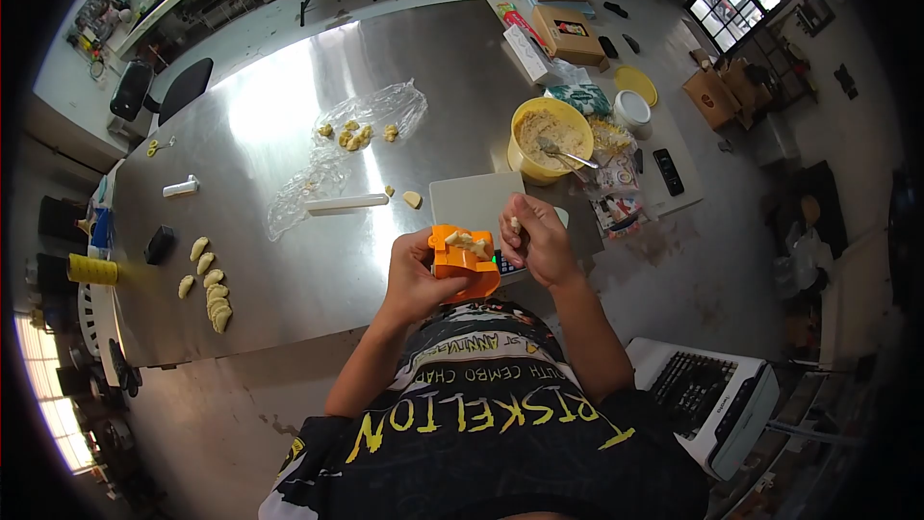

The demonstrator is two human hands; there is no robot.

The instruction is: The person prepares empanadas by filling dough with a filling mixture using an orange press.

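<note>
My left hand (pixel 412 279) is closed around an orange plastic dumpling mould (pixel 479 282), held over the table's near edge. Pale dough (pixel 466 244) shows along the mould's upper part. Just to the right, my right hand (pixel 539 243) is curled, with a small piece of dough (pixel 515 225) pinched in its fingers. Behind both hands lies a flat scale (pixel 472 198) with a lit green display, partly covered by them. A white rolling pin or bar (pixel 346 203) and a small dough piece (pixel 412 199) rest left of the scale.
Several shaped dumplings (pixel 218 297) lie at the table's left. Dough lumps (pixel 354 136) sit on clear plastic film (pixel 399 108). A yellow tub (pixel 525 160) of filling with a spoon stands at right, near a phone-like black object (pixel 666 171). Brown boxes (pixel 568 34) are farther back.
</note>
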